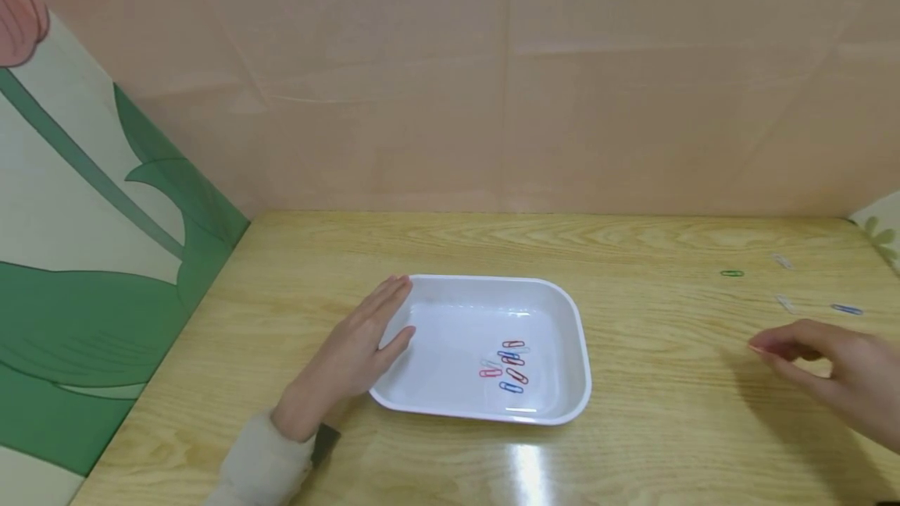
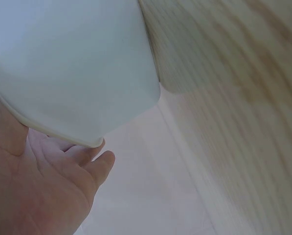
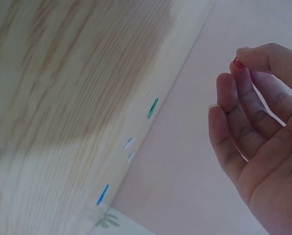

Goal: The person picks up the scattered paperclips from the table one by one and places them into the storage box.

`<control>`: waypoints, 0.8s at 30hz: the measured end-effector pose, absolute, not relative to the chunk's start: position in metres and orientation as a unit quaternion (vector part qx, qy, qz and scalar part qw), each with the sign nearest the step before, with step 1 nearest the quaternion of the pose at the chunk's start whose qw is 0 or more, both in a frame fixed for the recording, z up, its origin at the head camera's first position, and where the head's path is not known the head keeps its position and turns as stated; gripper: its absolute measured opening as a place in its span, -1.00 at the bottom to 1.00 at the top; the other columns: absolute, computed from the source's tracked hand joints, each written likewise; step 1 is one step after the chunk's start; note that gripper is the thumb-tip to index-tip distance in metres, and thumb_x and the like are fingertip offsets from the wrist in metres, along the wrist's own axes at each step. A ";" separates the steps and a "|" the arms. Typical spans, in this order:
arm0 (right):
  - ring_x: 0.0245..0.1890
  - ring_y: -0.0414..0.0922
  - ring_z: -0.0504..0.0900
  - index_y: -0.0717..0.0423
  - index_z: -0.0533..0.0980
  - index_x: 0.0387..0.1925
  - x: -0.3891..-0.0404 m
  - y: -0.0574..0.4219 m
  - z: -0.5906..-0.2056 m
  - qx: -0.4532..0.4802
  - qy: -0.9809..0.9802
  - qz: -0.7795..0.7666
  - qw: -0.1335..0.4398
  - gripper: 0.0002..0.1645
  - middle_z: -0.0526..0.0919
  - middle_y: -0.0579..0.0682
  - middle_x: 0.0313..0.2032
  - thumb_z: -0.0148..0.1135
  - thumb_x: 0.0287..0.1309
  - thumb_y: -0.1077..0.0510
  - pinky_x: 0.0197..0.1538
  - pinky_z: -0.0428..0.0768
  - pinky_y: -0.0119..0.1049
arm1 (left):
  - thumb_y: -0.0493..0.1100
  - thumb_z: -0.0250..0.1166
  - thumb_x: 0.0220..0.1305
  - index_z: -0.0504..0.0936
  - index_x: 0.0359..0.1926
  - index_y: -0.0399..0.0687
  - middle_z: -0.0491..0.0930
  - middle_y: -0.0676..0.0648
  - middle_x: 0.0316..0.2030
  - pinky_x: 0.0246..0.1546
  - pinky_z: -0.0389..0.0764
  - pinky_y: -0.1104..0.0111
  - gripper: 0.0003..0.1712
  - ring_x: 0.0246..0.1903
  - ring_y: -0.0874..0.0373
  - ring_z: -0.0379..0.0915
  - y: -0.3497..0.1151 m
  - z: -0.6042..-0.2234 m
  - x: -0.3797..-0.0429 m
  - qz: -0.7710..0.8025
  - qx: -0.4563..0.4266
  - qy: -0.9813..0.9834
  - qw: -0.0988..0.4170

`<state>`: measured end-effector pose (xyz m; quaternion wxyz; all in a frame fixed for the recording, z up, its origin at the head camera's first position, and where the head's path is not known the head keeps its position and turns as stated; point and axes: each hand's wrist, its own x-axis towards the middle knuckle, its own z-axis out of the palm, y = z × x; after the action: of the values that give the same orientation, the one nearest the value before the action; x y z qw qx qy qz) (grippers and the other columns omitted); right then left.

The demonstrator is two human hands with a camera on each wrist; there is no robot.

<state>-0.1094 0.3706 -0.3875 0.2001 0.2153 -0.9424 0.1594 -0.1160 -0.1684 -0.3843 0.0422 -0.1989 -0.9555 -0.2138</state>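
Pinched between thumb tip and fingertip of the right hand [image 1: 854,381], up above the yellowish wooden table [image 1: 668,412]: a thin red bit of wire [image 3: 237,62], most likely a paper clip, so likely light, springy, a bit slick, best taken by its long sides. Laid on the left rim of a shiny white tray with round corners [image 1: 443,350]: the left hand [image 1: 362,342], fingers nearly straight, thumb spread apart. Inside, a loose bunch of red, blue and whitish bent-wire clips [image 1: 513,360]; well right, one green wire clip [image 1: 732,273], one blue wire clip [image 1: 847,309], two whitish clips [image 1: 785,304].
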 end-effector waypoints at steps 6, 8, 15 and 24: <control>-0.42 -0.66 0.49 0.00 0.68 -0.35 -0.106 0.358 -0.383 0.218 -0.943 0.167 0.189 -0.69 0.41 -0.78 -0.28 0.57 -0.23 0.27 -0.35 0.37 -0.89 | 0.00 0.20 0.43 0.21 0.49 -0.20 0.19 -0.18 0.50 0.49 0.20 -0.01 -0.26 0.52 -0.07 0.05 -0.168 -0.384 -0.115 -0.213 -0.194 -0.957 0.038; -0.41 -0.66 0.48 -0.04 0.68 -0.34 -0.105 0.354 -0.382 0.214 -0.945 0.169 0.180 -0.68 0.42 -0.78 -0.29 0.58 -0.22 0.26 -0.35 0.35 -0.89 | -0.01 0.20 0.43 0.21 0.48 -0.20 0.19 -0.18 0.50 0.49 0.20 -0.01 -0.27 0.52 -0.08 0.06 -0.168 -0.384 -0.115 -0.212 -0.196 -0.956 0.041; -0.37 -0.64 0.49 -0.14 0.67 -0.30 -0.104 0.339 -0.378 0.244 -0.932 0.192 0.187 -0.55 0.56 -0.63 -0.32 0.58 -0.29 0.32 -0.33 0.37 -0.87 | -0.02 0.19 0.43 0.22 0.48 -0.21 0.20 -0.19 0.49 0.48 0.21 -0.02 -0.28 0.51 -0.10 0.06 -0.168 -0.384 -0.115 -0.210 -0.199 -0.956 0.046; -0.30 -0.59 0.50 -0.20 0.63 -0.25 -0.095 0.311 -0.367 0.299 -0.911 0.223 0.174 -0.40 0.63 -0.48 -0.30 0.56 -0.35 0.44 -0.36 0.45 -0.82 | 0.00 0.21 0.42 0.22 0.48 -0.21 0.19 -0.18 0.49 0.49 0.20 -0.02 -0.26 0.51 -0.08 0.06 -0.168 -0.385 -0.116 -0.216 -0.198 -0.955 0.045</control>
<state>-0.0952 0.3108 -0.3666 0.1738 0.2994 -0.9114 0.2226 -0.1156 -0.1681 -0.3845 0.0455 -0.1982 -0.9550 -0.2158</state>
